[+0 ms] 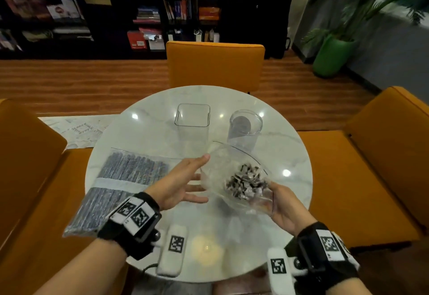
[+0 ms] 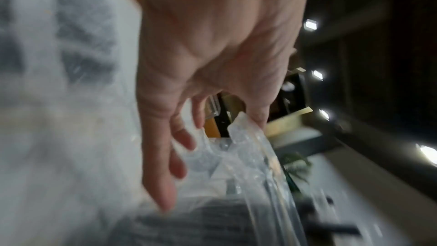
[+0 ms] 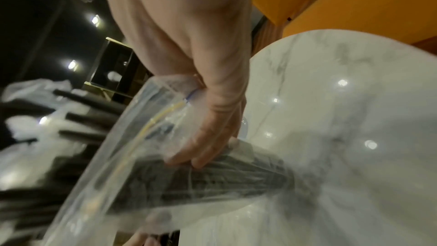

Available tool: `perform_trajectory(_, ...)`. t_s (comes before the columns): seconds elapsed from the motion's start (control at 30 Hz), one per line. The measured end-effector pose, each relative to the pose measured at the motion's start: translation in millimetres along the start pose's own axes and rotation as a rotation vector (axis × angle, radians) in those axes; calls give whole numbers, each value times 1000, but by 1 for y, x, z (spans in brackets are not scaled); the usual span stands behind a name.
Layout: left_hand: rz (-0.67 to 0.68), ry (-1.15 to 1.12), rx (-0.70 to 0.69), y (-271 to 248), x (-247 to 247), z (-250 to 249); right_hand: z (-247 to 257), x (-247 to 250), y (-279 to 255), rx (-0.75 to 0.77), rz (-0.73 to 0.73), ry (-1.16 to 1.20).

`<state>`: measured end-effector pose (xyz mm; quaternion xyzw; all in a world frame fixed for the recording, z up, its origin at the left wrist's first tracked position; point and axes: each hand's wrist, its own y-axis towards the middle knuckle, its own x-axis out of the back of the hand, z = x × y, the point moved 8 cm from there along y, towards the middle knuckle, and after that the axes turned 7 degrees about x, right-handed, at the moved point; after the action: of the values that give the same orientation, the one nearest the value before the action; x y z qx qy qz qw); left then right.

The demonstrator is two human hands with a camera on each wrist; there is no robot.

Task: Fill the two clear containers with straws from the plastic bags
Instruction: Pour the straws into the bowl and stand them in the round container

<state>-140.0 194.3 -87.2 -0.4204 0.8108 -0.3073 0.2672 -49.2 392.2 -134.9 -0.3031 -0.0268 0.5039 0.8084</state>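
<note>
Above the round marble table (image 1: 290,150), my right hand (image 1: 282,204) grips a clear plastic bag (image 1: 232,162) round its bundle of dark wrapped straws (image 1: 246,182), the open mouth facing me. In the right wrist view the fingers (image 3: 212,128) curl round that bag (image 3: 141,156). My left hand (image 1: 185,178) is spread at the bag's left side with its top fingertip against the rim; the left wrist view shows the hand (image 2: 189,91) at the bag's edge (image 2: 248,147). A second, full bag of straws (image 1: 120,185) lies flat at the left. The square container (image 1: 192,118) and the round one (image 1: 246,125) stand behind.
Orange chairs stand behind the table (image 1: 216,64), at the right (image 1: 383,155) and at the left (image 1: 23,155). A printed sheet (image 1: 76,129) lies left of the table. A green plant pot (image 1: 332,55) is at the far right, dark shelves along the back wall.
</note>
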Motion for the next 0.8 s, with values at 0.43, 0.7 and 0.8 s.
perform_trajectory(0.43, -362, 478, -253, 15, 44, 8, -14, -9, 13, -15, -56, -31)
perform_trajectory(0.7, 68, 718, -470, 35, -9, -7, -17, -56, 26, 97, 160, -379)
perform_trajectory(0.8, -13, 663, -452, 46, 0, 1, -16, -60, 26, 110, 101, -451)
